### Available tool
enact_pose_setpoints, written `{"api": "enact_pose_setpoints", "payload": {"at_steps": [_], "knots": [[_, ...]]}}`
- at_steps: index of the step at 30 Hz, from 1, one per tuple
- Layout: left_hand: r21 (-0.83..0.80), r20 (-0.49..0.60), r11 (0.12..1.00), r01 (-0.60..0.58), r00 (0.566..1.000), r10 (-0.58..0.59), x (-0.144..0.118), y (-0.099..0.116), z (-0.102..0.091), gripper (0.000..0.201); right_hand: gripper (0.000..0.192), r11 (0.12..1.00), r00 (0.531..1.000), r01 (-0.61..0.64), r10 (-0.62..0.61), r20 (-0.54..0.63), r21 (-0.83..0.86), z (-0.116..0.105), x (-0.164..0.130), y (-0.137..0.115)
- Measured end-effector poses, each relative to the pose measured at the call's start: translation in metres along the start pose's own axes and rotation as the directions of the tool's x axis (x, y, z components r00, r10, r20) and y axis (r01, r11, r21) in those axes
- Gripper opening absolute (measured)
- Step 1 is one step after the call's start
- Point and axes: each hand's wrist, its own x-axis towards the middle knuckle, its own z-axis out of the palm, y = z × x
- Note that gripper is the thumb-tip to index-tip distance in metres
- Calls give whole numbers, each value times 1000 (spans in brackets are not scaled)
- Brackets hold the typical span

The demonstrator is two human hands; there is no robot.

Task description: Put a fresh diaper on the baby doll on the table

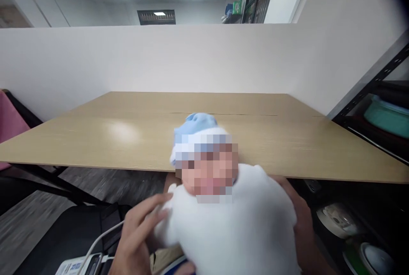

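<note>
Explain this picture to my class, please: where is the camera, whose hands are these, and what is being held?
The camera sits on a person's head, looking forward and down, so the two hands are that person's own. There is only this one view, and it is blurred. The left hand and the right hand hold a doll between them, one at each side. The doll is wrapped in white cloth and wears a light blue cap. It is held just in front of a long wooden table, not lying on it. A white cable runs at lower left, and a dark shelf of bowls stands to the right.

White-swaddled doll, blue cap, upright before the table edge.
</note>
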Motion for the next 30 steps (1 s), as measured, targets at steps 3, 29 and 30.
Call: {"api": "enact_pose_setpoints", "payload": {"at_steps": [3,29,30], "knots": [[46,77,999,12,997,-15,34,-20,9,86,24,998,993,-56,60,-100,42,3,13,0],[17,513,983,183,842,-165,150,-117,73,49,11,750,962,229,-80,260,-621,-49,78,142],[19,509,982,188,844,-172,151,-121,73,50,12,755,965,220,-74,253,-618,-47,81,146]]}}
